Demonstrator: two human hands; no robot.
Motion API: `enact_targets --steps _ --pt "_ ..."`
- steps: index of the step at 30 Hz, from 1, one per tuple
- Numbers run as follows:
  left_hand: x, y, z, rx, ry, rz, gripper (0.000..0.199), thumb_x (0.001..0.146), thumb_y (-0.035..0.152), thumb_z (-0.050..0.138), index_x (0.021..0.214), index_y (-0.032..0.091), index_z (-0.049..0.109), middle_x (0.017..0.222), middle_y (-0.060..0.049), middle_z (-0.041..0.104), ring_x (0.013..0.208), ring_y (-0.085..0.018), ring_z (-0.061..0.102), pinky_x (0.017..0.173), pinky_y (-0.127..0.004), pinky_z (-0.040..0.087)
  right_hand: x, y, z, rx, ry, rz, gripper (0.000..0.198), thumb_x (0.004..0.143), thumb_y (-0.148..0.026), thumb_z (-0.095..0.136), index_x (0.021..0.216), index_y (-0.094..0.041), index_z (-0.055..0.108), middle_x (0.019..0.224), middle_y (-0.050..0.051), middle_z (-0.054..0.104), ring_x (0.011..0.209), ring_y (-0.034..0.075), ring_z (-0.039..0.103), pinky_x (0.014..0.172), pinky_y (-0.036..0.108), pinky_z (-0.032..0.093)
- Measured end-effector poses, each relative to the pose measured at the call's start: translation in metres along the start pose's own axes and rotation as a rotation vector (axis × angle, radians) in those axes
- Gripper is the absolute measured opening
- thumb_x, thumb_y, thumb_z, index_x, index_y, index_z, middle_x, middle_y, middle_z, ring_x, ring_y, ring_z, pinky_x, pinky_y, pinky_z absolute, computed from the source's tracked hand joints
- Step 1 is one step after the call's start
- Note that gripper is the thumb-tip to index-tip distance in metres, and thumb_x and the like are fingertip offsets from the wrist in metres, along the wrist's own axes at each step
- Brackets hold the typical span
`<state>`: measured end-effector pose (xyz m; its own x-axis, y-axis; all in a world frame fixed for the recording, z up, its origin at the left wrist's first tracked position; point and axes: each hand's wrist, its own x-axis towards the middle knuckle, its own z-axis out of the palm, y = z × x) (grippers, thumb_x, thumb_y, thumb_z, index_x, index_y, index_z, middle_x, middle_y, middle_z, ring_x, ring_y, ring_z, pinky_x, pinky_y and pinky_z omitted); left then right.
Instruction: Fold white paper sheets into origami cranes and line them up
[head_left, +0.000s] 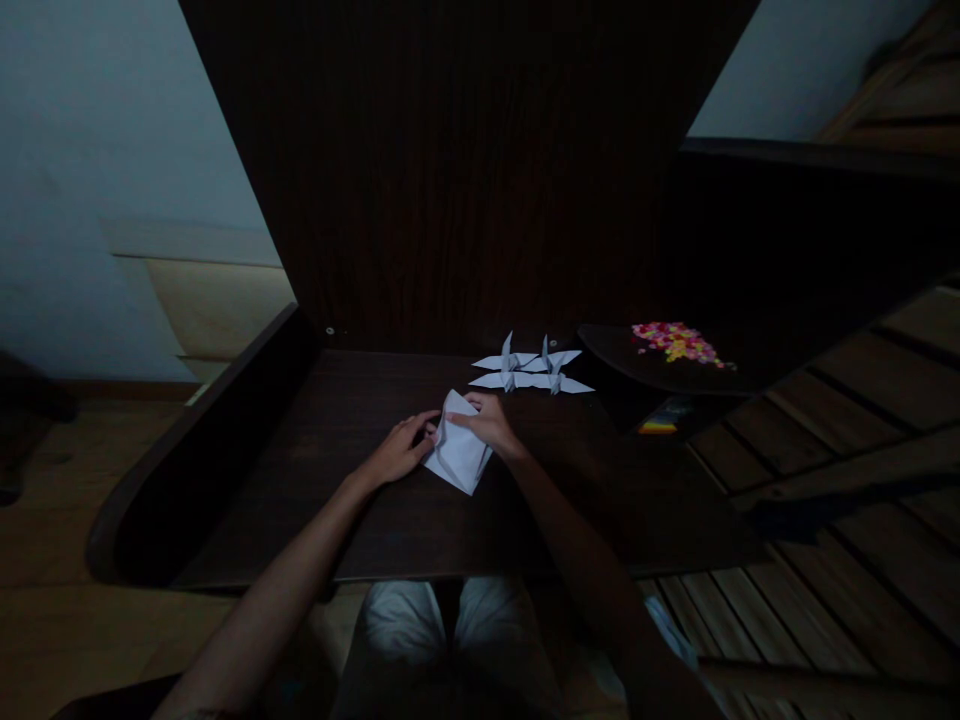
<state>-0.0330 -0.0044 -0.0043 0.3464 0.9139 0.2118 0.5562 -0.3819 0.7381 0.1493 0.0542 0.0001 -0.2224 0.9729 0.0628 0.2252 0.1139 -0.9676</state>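
Note:
A folded sheet of white paper [463,455], roughly diamond-shaped with creases and a raised flap, rests on the dark wooden desk [375,540]. My left hand [401,449] lies at its left edge, with fingers bent against the paper. From the right, my right hand [491,422] grips the upper part, thumb on top and fingers behind. Just beyond the hands stand several white origami cranes [511,380], set close together in two rows with their wings spread.
A small shelf [607,350] on the right bears a pile of small pink, red and yellow pieces [679,342]. Beneath it is a rainbow-coloured item [660,420]. A raised side panel [202,450] bounds the desk on the left, and a tall back panel [480,180] rises behind.

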Motion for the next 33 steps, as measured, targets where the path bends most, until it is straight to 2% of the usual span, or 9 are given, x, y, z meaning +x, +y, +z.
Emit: enact_targets --steps 5,11,15,18,22,24,28,33 --pt "-0.001 -0.002 0.002 0.012 -0.001 0.007 0.048 0.088 0.038 0.045 0.13 0.016 0.044 0.098 -0.007 0.064 0.093 -0.021 0.059 0.09 -0.036 0.043 -0.005 0.001 -0.008 -0.151 0.025 -0.031 0.024 0.059 -0.032 0.071 0.074 -0.015 0.061 0.076 0.002 0.066 0.072 0.017 0.062 0.063 0.026 0.046" --pt "0.0 -0.006 0.006 0.027 0.009 0.011 0.051 0.09 0.04 0.04 0.135 0.016 0.036 0.1 -0.007 0.063 0.094 -0.02 0.059 0.089 -0.035 0.044 -0.015 0.002 -0.023 -0.444 -0.114 -0.057 0.034 0.057 -0.023 0.074 0.088 -0.016 0.063 0.085 0.002 0.068 0.076 0.018 0.062 0.066 0.027 0.047" --pt "0.003 -0.004 0.011 0.075 0.05 0.005 0.051 0.091 0.04 0.038 0.136 0.015 0.034 0.1 -0.008 0.061 0.096 -0.022 0.058 0.091 -0.038 0.042 -0.019 -0.002 -0.02 -0.537 -0.136 -0.085 0.039 0.057 -0.022 0.075 0.094 -0.016 0.061 0.089 0.003 0.067 0.081 0.018 0.062 0.07 0.027 0.047" --pt "0.004 -0.001 0.014 0.125 0.081 0.019 0.05 0.092 0.038 0.037 0.136 0.014 0.034 0.098 -0.009 0.06 0.096 -0.024 0.057 0.092 -0.042 0.042 -0.021 -0.005 -0.018 -0.53 -0.151 -0.052 0.046 0.058 -0.022 0.075 0.101 -0.017 0.059 0.093 0.004 0.066 0.084 0.019 0.062 0.072 0.029 0.048" --pt "0.004 0.001 0.016 0.136 0.09 0.085 0.051 0.091 0.035 0.04 0.137 0.015 0.031 0.107 -0.012 0.058 0.099 -0.024 0.056 0.093 -0.043 0.043 -0.022 -0.005 -0.023 -0.447 -0.245 -0.059 0.076 0.052 -0.023 0.079 0.121 -0.021 0.048 0.109 0.005 0.062 0.098 0.02 0.059 0.082 0.031 0.047" --pt "0.003 0.001 0.015 0.119 0.091 0.121 0.05 0.091 0.033 0.041 0.136 0.014 0.031 0.112 -0.013 0.055 0.101 -0.024 0.055 0.093 -0.041 0.043 -0.022 -0.003 -0.025 -0.392 -0.275 -0.059 0.083 0.053 -0.023 0.079 0.127 -0.02 0.042 0.116 0.007 0.059 0.103 0.021 0.057 0.086 0.032 0.046" --pt "0.003 0.002 0.015 0.128 0.114 0.13 0.043 0.091 0.031 0.041 0.13 0.014 0.035 0.116 -0.014 0.051 0.106 -0.023 0.053 0.093 -0.04 0.045 -0.022 -0.001 -0.027 -0.309 -0.298 -0.036 0.085 0.056 -0.025 0.078 0.131 -0.019 0.038 0.121 0.009 0.057 0.106 0.022 0.056 0.088 0.035 0.045" --pt "0.001 0.004 0.015 0.235 0.108 0.18 0.029 0.092 0.027 0.037 0.115 0.014 0.049 0.125 -0.016 0.045 0.114 -0.024 0.048 0.098 -0.041 0.041 -0.024 -0.002 -0.026 -0.277 -0.27 -0.027 0.078 0.058 -0.024 0.077 0.128 -0.02 0.042 0.114 0.006 0.059 0.102 0.021 0.058 0.087 0.035 0.047"
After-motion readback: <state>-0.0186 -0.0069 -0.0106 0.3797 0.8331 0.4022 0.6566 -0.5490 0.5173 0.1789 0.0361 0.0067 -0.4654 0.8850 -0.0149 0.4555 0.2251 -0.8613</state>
